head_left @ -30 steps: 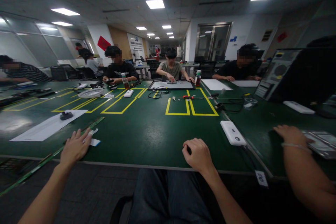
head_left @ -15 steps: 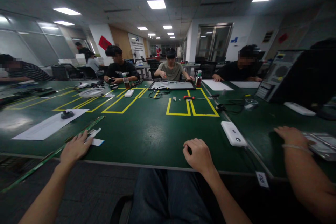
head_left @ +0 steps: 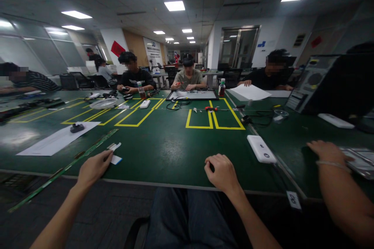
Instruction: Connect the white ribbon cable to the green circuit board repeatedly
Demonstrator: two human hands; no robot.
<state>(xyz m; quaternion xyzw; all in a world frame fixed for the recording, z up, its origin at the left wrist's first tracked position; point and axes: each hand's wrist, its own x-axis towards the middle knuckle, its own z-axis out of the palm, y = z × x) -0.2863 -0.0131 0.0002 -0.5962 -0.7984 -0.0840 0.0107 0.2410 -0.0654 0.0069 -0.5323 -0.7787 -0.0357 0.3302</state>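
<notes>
My left hand (head_left: 94, 167) is pinched on a white flat ribbon cable (head_left: 116, 160) with a blue-edged end, just above the near part of the green table. Beside that hand lies a long narrow green circuit board strip (head_left: 96, 146), one end sticking out past the table edge. My right hand (head_left: 221, 171) rests on the table near its front edge, fingers curled in with a dark gap by the thumb. Nothing shows inside it.
A white power bank (head_left: 261, 149) lies right of my right hand. A co-worker's arm (head_left: 333, 163) reaches in at far right. Paper (head_left: 55, 140) with a dark part on it lies left. A red-handled screwdriver (head_left: 210, 108) and a computer tower (head_left: 309, 81) stand farther off.
My left hand has moved right, off the circuit board strip, carrying the ribbon cable. My right hand has stayed put. Across the table, a person has lifted a paper sheet.
</notes>
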